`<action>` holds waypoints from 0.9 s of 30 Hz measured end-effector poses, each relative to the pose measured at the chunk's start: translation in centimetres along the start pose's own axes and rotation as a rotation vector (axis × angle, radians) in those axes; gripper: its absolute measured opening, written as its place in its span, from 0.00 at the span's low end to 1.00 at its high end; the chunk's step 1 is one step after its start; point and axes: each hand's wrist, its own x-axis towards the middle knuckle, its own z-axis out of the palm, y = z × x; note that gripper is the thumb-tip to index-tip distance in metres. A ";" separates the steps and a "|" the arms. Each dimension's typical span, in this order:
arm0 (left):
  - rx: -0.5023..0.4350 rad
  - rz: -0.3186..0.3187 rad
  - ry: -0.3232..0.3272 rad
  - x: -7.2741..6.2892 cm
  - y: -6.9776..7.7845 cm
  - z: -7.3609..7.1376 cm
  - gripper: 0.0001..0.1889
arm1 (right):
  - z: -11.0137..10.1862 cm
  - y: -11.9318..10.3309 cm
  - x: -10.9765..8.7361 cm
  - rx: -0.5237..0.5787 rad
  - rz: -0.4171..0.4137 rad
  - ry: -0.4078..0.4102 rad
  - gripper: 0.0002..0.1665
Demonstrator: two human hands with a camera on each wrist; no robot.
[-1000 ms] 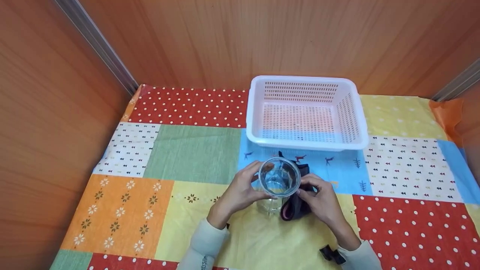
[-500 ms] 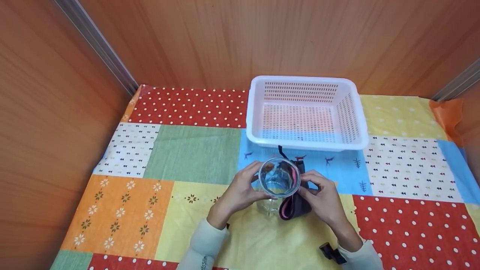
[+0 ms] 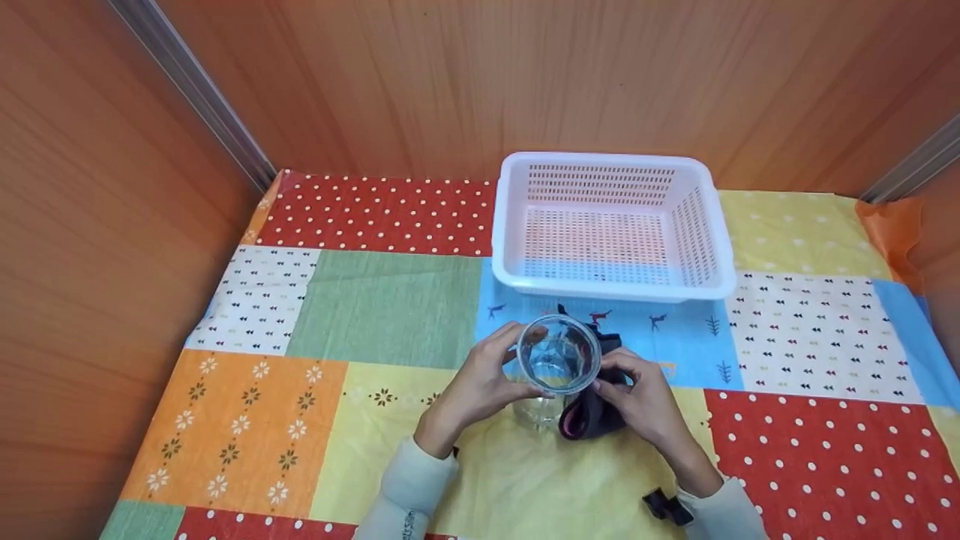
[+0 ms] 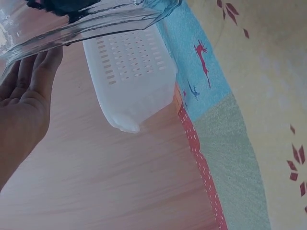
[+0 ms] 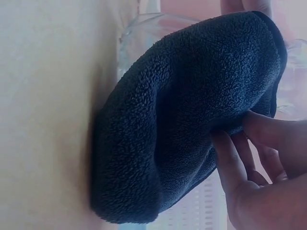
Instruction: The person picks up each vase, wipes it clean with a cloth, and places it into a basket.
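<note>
A clear glass jar (image 3: 536,414) stands on the tablecloth, its round mouth facing up. My left hand (image 3: 476,386) holds it from the left, thumb at the near side and fingers round the far side. My right hand (image 3: 645,394) pinches a dark, fluffy cloth (image 5: 201,72) with a pinkish inner side. The cloth lies folded against the jar's right outer wall, its lower end looped near the table. In the left wrist view, the glass wall of the jar (image 4: 96,24) crosses the top, with the left hand (image 4: 24,105) beneath it. Part of the cloth is hidden behind the jar.
A white perforated plastic basket (image 3: 615,292) stands just beyond the hands, near the wooden back wall (image 3: 480,82). A patchwork-patterned tablecloth (image 3: 390,300) covers the table. Wooden panels rise at both sides. A black strap piece (image 3: 667,508) sits at the right wrist.
The cloth has shifted slightly along the jar's right side, first away from me, then back, and its pink side shows less now. The jar and my left hand have stayed put.
</note>
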 end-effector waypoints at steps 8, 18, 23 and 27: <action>0.015 0.011 0.005 0.1 -0.2 -0.1 0.40 | 0.1 0.8 0.3 -0.100 0.057 -0.008 0.16; 0.007 0.016 0.005 0.1 -0.2 0.0 0.40 | 0.4 0.8 0.2 -0.104 0.093 0.026 0.18; 0.004 0.005 -0.001 0.0 -0.1 0.0 0.39 | 0.3 0.0 0.0 -0.035 0.034 0.051 0.20; 0.008 0.006 -0.001 0.0 -0.1 0.0 0.38 | 0.3 -1.3 -0.2 0.046 0.019 0.061 0.18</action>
